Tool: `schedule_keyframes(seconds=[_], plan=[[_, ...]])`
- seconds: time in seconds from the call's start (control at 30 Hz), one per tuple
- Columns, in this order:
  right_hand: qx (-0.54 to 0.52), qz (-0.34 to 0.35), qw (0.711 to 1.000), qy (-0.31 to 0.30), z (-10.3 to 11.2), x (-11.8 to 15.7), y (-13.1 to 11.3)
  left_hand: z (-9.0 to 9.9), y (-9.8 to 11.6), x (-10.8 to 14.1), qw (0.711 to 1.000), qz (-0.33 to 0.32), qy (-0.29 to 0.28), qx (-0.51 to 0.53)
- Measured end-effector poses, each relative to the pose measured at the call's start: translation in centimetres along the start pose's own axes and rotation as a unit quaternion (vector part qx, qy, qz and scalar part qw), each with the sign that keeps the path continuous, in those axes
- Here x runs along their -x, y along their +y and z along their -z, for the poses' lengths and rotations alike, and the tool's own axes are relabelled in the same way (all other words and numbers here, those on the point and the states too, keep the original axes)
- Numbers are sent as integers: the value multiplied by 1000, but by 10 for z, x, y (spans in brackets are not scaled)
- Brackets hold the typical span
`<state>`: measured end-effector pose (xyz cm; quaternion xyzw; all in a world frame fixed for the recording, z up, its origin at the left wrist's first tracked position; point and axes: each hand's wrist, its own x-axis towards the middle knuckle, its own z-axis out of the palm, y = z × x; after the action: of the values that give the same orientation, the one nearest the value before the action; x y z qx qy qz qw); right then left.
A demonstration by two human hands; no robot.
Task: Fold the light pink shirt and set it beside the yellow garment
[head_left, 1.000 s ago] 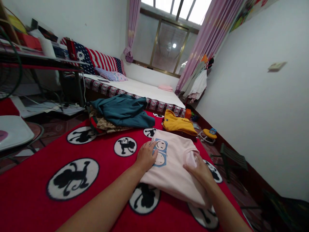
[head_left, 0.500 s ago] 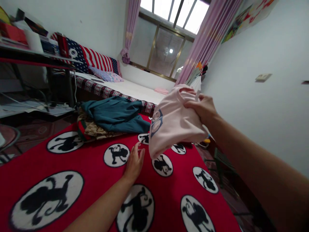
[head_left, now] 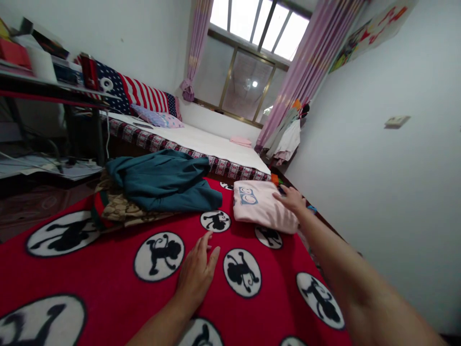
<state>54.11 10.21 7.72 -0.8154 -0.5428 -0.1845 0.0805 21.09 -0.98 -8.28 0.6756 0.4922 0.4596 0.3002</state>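
Observation:
A folded pink shirt [head_left: 261, 206] with a blue-and-white print lies at the far right of the red blanket [head_left: 118, 283], which is patterned with black monkeys in white ovals. My right hand [head_left: 292, 198] is at the shirt's right side, fingers stretched out and apart; its fingertips seem to touch the cloth. Over the middle of the blanket is my left hand [head_left: 197, 269], fingers extended and nothing in them. Beyond it to the left, a teal garment [head_left: 165, 180] lies loosely heaped on a brown patterned garment [head_left: 126, 209] with a green-and-red stripe.
Behind the blanket stands a low bed [head_left: 201, 139] with a white top and patterned edge. On the left is a desk [head_left: 72, 89] holding a red flask [head_left: 89, 72] and other items. Clothes [head_left: 288, 139] hang by the curtain near the right wall.
The pink shirt has gone from being held in the air by my right hand to lying on the blanket. My right hand has loosened its grip. My left hand sits slightly lower in view.

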Motion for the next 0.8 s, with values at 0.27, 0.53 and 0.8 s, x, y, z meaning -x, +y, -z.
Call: schedule_keyframes(seconds=[0.27, 0.53, 0.8], plan=[[-23, -23, 997, -76, -91, 41, -29, -2, -4, 1, 999, -13, -12, -28], [-15, -25, 1000, -12, -101, 115, -44, 0, -1, -2, 996, -46, -32, -75], [-62, 2, 987, -149, -77, 193, -42, 5, 5, 1, 985, -81, -51, -143]])
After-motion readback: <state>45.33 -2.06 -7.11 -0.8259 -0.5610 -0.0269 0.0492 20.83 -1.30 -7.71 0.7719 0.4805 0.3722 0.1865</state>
